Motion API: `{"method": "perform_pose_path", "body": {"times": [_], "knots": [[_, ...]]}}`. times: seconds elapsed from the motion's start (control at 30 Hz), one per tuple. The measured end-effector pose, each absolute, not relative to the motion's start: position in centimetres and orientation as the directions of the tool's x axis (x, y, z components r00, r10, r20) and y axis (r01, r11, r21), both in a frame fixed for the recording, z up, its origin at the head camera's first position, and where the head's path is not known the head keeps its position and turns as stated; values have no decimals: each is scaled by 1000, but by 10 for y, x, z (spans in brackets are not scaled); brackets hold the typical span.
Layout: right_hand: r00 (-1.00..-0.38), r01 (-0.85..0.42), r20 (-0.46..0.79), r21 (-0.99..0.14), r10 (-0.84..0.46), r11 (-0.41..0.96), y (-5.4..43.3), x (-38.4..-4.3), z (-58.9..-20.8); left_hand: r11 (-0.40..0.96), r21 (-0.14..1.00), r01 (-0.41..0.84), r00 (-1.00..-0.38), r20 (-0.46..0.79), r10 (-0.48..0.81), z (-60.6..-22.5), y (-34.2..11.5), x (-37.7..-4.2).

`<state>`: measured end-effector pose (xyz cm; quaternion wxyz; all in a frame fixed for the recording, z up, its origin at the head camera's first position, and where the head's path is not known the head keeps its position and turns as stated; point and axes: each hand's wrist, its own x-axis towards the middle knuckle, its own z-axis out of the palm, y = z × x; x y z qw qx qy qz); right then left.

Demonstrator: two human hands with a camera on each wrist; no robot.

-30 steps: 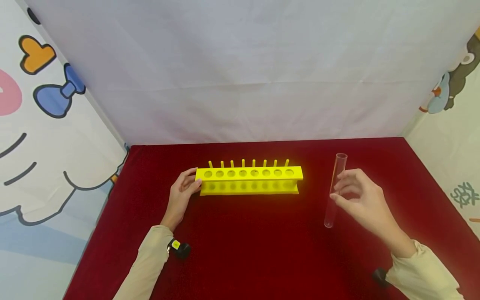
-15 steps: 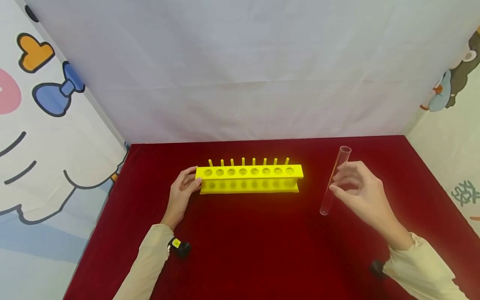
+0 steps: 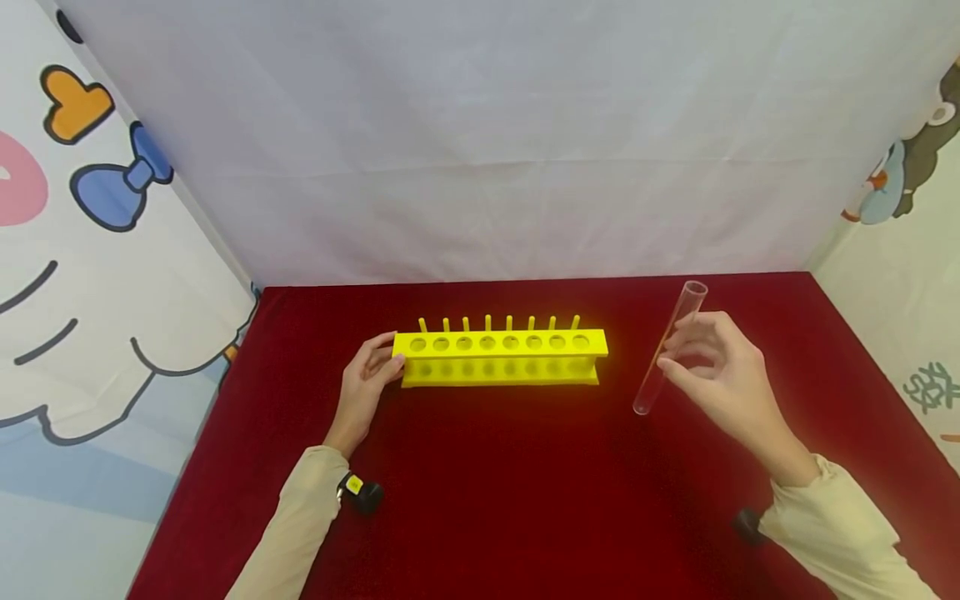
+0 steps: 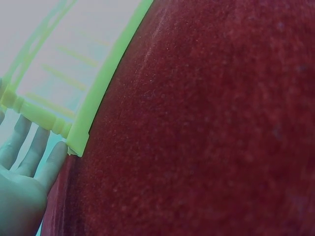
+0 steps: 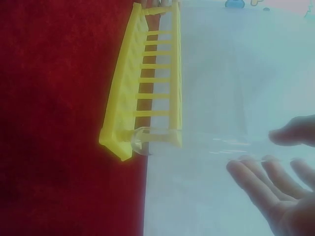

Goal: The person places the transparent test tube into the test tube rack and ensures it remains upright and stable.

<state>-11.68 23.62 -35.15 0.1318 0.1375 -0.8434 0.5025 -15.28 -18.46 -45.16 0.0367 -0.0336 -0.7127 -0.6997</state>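
A yellow test tube rack [image 3: 501, 372] stands mid-table, with a row of round holes along its top and upright pegs behind. At its left end my left hand [image 3: 358, 392] holds on, thumb in front and fingers behind; the left wrist view shows those fingers [image 4: 35, 151] against the end post. To the right of the rack, my right hand [image 3: 723, 379] pinches a clear glass test tube [image 3: 685, 302] between thumb and fingertips. The tube slants, open mouth up and to the right, rounded bottom toward the lower left. In the right wrist view, its rounded bottom [image 5: 141, 141] overlaps the rack's near end.
Dark red cloth [image 3: 510, 483] covers the table. A whitish curtain [image 3: 525, 167] hangs along the back edge, and printed cartoon panels [image 3: 112, 292] flank both sides.
My right hand has raised the test tube a little and moved it slightly away from me, and the tube tilts more, its bottom swinging left. Left hand and rack stay put.
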Motion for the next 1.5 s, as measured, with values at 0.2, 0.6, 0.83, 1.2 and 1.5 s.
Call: {"method": "perform_pose_path", "body": {"times": [0.2,0.6,0.83,1.2,1.5], "knots": [[-912,-404,394,-805,-118,435,225,-112,-332,23,995,92,-996,92,-7,-452,-184,-152],[-907,-416,403,-804,-124,426,222,-116,-327,17,994,105,-994,105,5,-451,-185,-152],[-905,-419,406,-801,-126,428,220,-118,-325,7,995,104,-995,104,6,-452,-185,-152],[-900,-430,415,-800,-132,417,220,-123,-324,16,995,103,-995,103,0,-453,-185,-152],[-893,-444,429,-791,-136,420,218,-127,-322,11,994,108,-994,108,-3,-454,-185,-152]]}}
